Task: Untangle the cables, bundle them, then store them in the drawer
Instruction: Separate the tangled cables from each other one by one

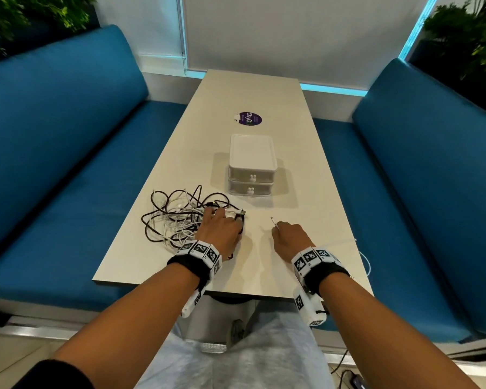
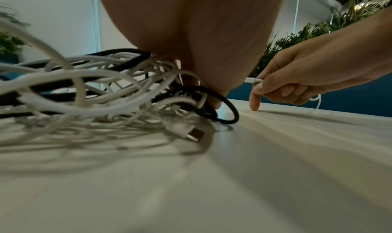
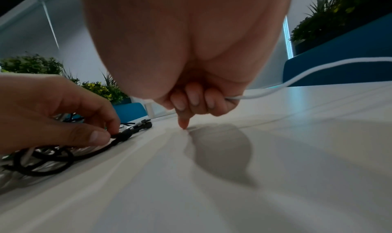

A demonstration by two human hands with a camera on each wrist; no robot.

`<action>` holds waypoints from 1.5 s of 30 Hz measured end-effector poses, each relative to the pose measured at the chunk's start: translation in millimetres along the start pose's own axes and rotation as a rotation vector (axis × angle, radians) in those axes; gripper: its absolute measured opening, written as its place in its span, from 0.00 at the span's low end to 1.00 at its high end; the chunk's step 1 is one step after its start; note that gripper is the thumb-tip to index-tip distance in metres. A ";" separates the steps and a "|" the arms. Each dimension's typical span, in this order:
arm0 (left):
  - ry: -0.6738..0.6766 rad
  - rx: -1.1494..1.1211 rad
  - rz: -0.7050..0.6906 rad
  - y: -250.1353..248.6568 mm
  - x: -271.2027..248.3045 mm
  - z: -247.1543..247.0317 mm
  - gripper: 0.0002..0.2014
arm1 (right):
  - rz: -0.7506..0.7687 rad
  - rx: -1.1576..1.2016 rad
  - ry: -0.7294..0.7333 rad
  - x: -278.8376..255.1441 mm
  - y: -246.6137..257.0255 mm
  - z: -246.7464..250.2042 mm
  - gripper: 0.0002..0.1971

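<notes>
Nearest my lens are my two forearms, each banded at the wrist with a black strap and black-and-white marker tiles; beyond them my right hand is curled round a thin white cable, its small plug poking out past thumb and forefinger, the forefinger tip touching the table; from the fist that cable runs off to my right and over the table's edge. My left hand lies on the right rim of the tangle of cables; in the right wrist view I see thumb and forefinger pinching a black cable just behind its plug, the other fingers loosely bent; I cannot tell whether they hold anything more. The tangle itself, white and dark leads looped through one another, sits on the near left part of the table, a white USB plug lying at its near edge. Just beyond the hands stands a small white drawer unit, two drawers stacked, both closed, each with a little knob; further along the table lies a round purple sticker. Blue bench seats flank the table on both sides; green plants stand behind the backrests.
</notes>
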State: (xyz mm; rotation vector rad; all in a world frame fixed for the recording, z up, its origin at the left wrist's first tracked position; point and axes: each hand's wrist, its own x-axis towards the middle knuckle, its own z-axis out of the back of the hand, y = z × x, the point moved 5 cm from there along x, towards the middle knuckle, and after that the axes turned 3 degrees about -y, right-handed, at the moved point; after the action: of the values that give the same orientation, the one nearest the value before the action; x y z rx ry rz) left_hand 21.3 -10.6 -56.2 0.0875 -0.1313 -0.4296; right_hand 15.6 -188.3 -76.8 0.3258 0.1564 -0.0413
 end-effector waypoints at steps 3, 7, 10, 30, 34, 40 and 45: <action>-0.012 -0.039 -0.014 -2.3 -1.0 1.8 0.08 | -0.002 0.033 -0.018 -0.1 -2.9 1.2 0.15; -0.089 -0.098 -0.042 -4.5 -3.2 9.1 0.06 | -0.039 0.080 -0.013 -0.8 -2.9 0.5 0.15; -0.086 -0.140 -0.080 -8.3 -2.8 11.9 0.05 | -0.048 0.103 -0.010 0.7 -1.6 1.0 0.17; -0.015 -0.142 -0.194 -25.5 -4.4 -2.5 0.08 | -0.044 0.363 0.054 3.9 26.6 1.9 0.10; -0.009 -0.139 -0.220 -26.0 -9.3 -7.5 0.06 | 0.012 0.187 0.106 -3.8 26.3 -1.1 0.17; -0.025 -0.102 -0.251 -31.1 -14.9 -12.2 0.04 | 0.096 0.060 0.115 -15.2 24.9 -0.9 0.18; -0.054 -0.154 -0.250 -36.8 -13.4 -12.1 0.05 | 0.153 -0.009 0.129 -15.9 27.1 0.7 0.17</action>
State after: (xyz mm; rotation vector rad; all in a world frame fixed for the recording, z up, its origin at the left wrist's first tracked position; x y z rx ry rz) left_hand -4.1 -37.6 -73.7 -0.0598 -0.1410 -0.6908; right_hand 1.9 -162.6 -65.1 0.3311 0.2586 0.1319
